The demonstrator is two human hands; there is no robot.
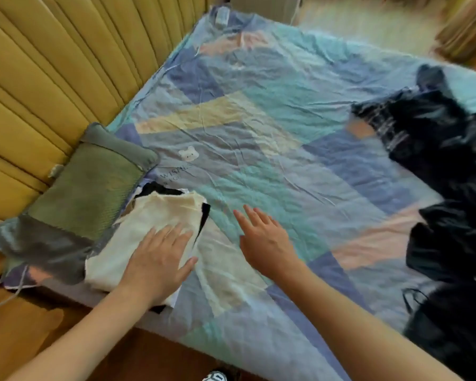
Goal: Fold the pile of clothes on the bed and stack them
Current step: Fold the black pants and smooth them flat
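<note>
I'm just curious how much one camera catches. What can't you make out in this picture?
- Dark clothes pile: blurred, cut by the right edge; separate garments and their number unclear.
- Folded stack: the left hand and cream top piece hide the layers below.
- Printed lettering on the sheet: too small, partly covered.

My bed (259, 127) stretches ahead under a wrinkled patchwork sheet (300, 166) of blue, teal, yellow and pink blocks, a small bear print (188, 154) near the middle. At the near left corner sits a green pillow (85, 193), tight against the padded yellow headboard (52, 72). Just beside it lies a folded stack (149, 229), cream on top with black edges peeking out. Well apart, along the right edge, sprawls a dark unfolded pile (445, 188).
</note>
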